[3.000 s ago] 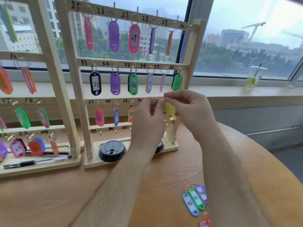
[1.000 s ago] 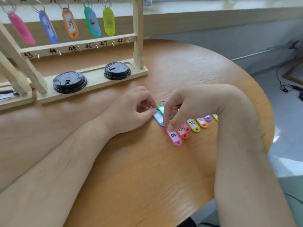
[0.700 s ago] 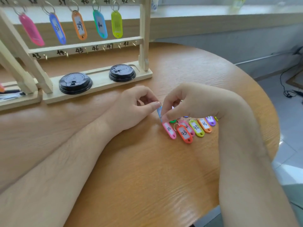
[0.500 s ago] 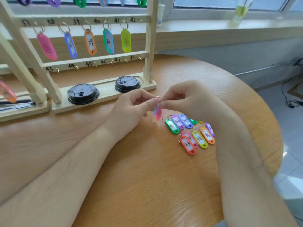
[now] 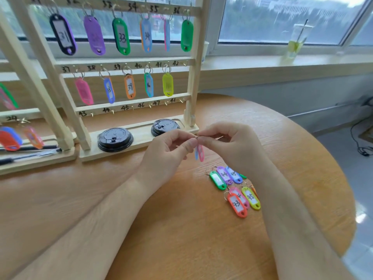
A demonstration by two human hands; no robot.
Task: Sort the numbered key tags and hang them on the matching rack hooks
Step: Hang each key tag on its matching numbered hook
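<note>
Left hand (image 5: 165, 158) and right hand (image 5: 232, 146) (fingers (image 5: 175, 136) curled) meet, both pinching a tag ring (image 5: 196, 136).

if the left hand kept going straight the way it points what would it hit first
Likely the right hand, just across the key ring that it and the left hand both pinch; they almost touch.

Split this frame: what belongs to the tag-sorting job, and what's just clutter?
Job:
- pink and blue tags, rings pinched by left hand and right hand
- loose tags
- rack, with bottom-rail hooks bare

Clutter:
- two black cup lids
- drink glass
- pens
- cable
</note>
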